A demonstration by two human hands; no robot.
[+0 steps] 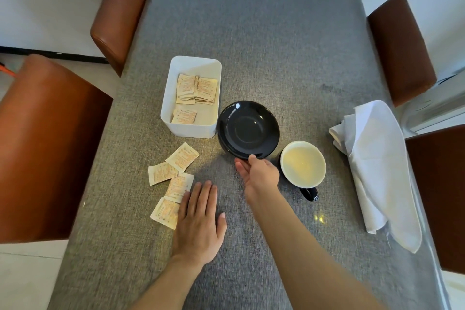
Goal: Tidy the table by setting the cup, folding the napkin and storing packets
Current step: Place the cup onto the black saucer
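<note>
One cup (303, 164), one black saucer (248, 130), one white napkin (375, 166) draped over the table's (276, 45) right edge. Four loose packets (173, 184) lie toward the left edge; the white box (191, 97) holds several more — overlapping, count unclear. The right hand (259, 173) pinches the saucer's near rim. The left hand (198, 221) lies flat, fingers straight, covering part of the nearest packets.
</note>
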